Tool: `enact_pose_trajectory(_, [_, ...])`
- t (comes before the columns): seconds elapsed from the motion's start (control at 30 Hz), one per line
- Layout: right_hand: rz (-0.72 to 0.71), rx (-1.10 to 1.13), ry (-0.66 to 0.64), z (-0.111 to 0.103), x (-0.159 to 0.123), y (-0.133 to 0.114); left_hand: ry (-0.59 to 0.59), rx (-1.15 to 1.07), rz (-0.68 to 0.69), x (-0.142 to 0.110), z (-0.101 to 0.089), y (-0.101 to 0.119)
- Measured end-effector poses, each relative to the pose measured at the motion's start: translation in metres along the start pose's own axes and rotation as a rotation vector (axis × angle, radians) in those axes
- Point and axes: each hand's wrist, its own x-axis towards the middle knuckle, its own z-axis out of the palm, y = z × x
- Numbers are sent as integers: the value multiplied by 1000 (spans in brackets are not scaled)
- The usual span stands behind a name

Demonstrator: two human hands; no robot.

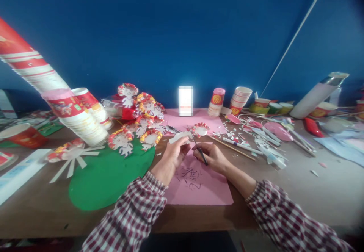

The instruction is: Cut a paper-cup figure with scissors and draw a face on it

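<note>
My left hand [174,154] is closed on a white piece of paper [179,136], whose strip sticks out past the thumb. In my right hand [213,157] is a pair of scissors [200,152], its handle by the fingers and its blades pointing up and left near the paper. Whether the blades touch the paper I cannot tell. Beneath both hands lies a pink sheet [210,191] with dark scribbled marks. Just beyond the scissors, a paper figure with a red and yellow curled rim [200,129] rests on another pink sheet [173,116].
Several paper figures [121,140] cluster to the left, by a green round sheet [108,183]. Tall stacked paper cups [76,119] lean at far left. Cup stacks [240,99] stand at the back. Paper scraps [270,149] and a wooden stick [234,148] lie to the right.
</note>
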Motion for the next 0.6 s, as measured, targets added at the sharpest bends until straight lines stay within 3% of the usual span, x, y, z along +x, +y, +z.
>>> enact_pose_trajectory(0.43, [9, -24, -11, 0, -1, -2, -33, 26, 7, 2, -2, 2])
enact_pose_trajectory(0.6, [12, -40, -17, -1, -1, -2, 4, 37, -20, 3, -1, 4])
